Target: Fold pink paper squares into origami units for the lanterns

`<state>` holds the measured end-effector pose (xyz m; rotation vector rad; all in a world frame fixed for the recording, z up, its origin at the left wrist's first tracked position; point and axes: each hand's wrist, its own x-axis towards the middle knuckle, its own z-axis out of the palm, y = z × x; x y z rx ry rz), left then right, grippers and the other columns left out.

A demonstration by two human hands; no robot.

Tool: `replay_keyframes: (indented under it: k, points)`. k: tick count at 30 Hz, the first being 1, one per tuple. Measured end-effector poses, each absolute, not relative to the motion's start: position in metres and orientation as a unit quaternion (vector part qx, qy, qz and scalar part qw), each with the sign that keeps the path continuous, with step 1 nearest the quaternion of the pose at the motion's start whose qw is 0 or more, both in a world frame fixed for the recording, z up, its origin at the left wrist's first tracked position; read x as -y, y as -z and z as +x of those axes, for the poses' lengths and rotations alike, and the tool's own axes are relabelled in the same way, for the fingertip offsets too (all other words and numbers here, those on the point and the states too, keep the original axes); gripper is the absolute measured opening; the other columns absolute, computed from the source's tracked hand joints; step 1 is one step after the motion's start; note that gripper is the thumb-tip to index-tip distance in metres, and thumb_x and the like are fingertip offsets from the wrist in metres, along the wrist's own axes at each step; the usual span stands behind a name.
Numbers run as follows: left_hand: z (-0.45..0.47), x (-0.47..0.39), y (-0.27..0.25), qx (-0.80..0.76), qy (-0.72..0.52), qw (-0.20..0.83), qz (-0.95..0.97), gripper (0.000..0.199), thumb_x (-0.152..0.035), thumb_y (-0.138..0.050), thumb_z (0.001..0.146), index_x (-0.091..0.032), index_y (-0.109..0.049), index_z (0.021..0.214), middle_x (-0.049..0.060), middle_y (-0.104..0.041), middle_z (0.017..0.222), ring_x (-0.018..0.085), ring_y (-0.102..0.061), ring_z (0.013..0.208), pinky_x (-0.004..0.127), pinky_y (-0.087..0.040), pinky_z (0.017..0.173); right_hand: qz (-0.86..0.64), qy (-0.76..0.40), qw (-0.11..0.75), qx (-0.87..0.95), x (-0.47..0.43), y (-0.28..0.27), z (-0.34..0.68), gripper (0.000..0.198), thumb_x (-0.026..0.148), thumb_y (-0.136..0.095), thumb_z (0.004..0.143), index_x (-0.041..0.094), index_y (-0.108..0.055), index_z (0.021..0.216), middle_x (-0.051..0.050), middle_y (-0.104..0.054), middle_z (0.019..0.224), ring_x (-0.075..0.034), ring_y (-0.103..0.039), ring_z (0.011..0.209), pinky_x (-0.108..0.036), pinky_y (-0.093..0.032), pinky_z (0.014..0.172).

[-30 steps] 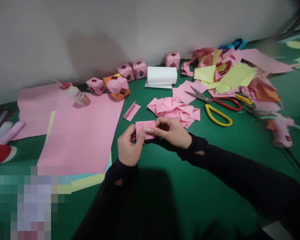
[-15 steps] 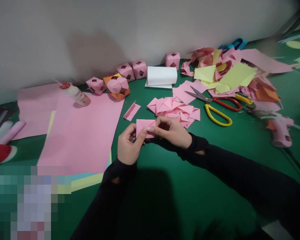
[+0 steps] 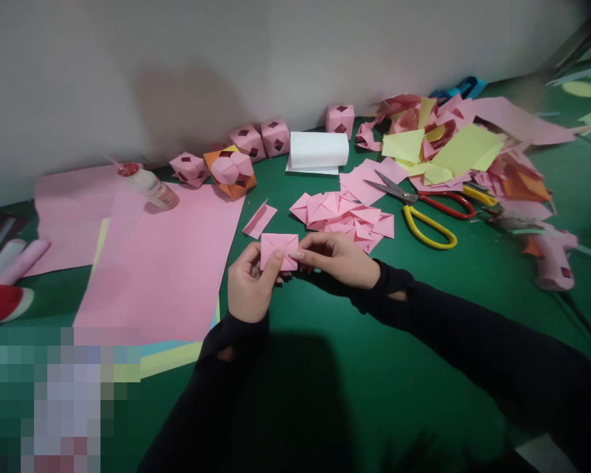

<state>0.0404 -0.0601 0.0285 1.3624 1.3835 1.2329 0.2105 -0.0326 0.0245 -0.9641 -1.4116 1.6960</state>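
A small folded piece of pink paper, nearly square with creases meeting near its middle, is held up between both hands. My left hand pinches it, thumb across the front and fingers behind. At the paper's right edge, my right hand closes thumb and fingers on its side. Just beyond lies a pile of folded pink paper pieces. Another folded pink strip rests alone behind my left hand.
Scissors lie open right of the pile, and a pink glue gun is farther right. Paper scraps heap at the back. Pink paper cubes and a white paper roll line the wall. A bottle lies on pink sheets.
Both thumbs have shifted on the folded paper, which has moved slightly left and shows more of its face. My right hand has slid to its right edge.
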Motion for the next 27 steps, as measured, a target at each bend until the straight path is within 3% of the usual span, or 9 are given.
replay_keyframes:
  k: [27]
  points:
    - [0.0417, 0.065, -0.0328, -0.56, -0.488, 0.425, 0.518, 0.023, -0.037, -0.074, 0.075, -0.016, -0.075, 0.084, -0.001, -0.065, 0.065, 0.008, -0.051, 0.05, 0.02, -0.041, 0.047, -0.381, -0.639, 0.394, 0.54, 0.0354, -0.0255, 0.2092, 0.037, 0.044, -0.079, 0.07, 0.015, -0.057, 0.066, 0.003, -0.058, 0.058, -0.008, -0.049, 0.054, -0.022, -0.04, 0.052]
